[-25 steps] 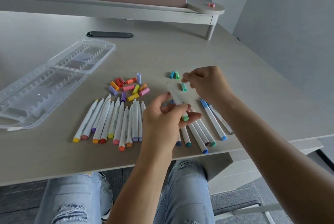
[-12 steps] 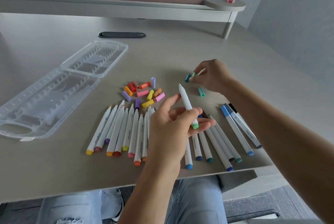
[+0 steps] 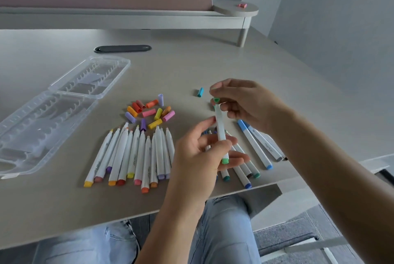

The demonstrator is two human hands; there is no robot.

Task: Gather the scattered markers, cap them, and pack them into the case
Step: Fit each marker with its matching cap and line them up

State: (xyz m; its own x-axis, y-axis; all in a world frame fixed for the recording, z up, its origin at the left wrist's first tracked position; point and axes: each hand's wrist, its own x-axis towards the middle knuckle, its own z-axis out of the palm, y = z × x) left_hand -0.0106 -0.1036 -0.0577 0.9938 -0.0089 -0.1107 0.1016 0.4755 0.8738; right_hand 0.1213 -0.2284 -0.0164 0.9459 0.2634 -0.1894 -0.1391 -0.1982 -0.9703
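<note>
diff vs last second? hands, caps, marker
The right hand lifted a small green cap off the table and brought it to the tip of the white green-ended marker, which the left hand kept holding and raised upright. One blue cap stays on the table; marker rows, warm-coloured cap pile and clear plastic case unchanged.

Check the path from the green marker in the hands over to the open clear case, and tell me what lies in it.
The left hand holds the green marker; the right hand holds a green cap at its tip. Between it and the clear case lie the uncapped markers and loose caps, flat on the desk.
</note>
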